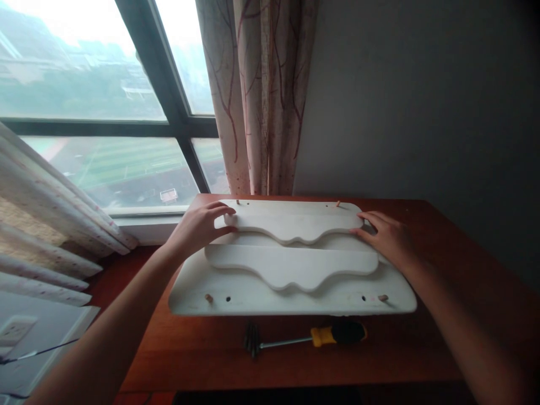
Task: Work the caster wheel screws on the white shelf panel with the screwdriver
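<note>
A white board with a scalloped lower edge (pixel 291 221) lies across the far part of a larger white panel (pixel 291 302). My left hand (pixel 206 222) pinches its left end, thumb below and fingers above. At the other end, my right hand (pixel 382 229) grips it the same way. Nearer to me, a second scalloped board (pixel 293 263) rests on the panel, untouched. Wooden dowels stick up near the panel's corners, such as the front left dowel (pixel 208 298) and the front right dowel (pixel 382 298), with dark holes beside them.
In front of the panel, a yellow and black screwdriver (pixel 323 336) lies on the reddish wooden table (pixel 202 368), its tip by a small pile of screws (pixel 252 340). A window (pixel 126 169) and curtains (pixel 268 95) stand behind at left, a grey wall (pixel 400 101) at right.
</note>
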Demonstrator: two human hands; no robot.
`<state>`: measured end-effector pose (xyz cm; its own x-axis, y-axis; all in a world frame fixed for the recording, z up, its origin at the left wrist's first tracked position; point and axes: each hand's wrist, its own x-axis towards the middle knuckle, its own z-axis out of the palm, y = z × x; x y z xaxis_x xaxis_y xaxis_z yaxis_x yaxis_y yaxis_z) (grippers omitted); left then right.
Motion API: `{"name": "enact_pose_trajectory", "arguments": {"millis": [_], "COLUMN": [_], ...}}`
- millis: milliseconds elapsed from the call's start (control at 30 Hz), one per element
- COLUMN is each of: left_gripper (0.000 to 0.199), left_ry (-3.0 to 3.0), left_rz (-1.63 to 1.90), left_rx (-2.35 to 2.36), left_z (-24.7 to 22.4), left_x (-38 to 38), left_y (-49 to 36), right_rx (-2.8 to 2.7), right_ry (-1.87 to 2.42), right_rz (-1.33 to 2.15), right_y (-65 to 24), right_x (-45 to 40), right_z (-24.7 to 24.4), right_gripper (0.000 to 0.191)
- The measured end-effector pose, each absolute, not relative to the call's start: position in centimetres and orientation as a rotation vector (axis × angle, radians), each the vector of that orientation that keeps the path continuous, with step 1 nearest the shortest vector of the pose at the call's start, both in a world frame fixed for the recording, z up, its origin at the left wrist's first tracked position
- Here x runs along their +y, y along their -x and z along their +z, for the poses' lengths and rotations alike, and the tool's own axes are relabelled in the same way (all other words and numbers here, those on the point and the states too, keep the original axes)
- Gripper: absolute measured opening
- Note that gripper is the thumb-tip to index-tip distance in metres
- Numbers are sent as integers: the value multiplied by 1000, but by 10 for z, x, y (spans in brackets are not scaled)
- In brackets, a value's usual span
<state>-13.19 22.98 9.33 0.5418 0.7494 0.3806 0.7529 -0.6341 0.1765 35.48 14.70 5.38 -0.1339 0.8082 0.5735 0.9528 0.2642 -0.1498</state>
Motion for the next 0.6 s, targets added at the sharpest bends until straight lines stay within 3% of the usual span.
{"name": "enact_pose_trajectory", "arguments": {"millis": [333,600], "left_gripper": [48,37], "left_ry": [2801,2783], "left_rz": [-743,-823], "left_rx": [-1415,-1247], "left_z": [99,85], "left_x": [235,252], "left_y": [127,132], "right_rx": [-2026,-2008], "right_ry": [1673,1460], "right_rz": [-229,-116], "right_y": [-361,-369], "right_x": [163,176], "right_z": [53,43], "right_gripper": [33,31]}}
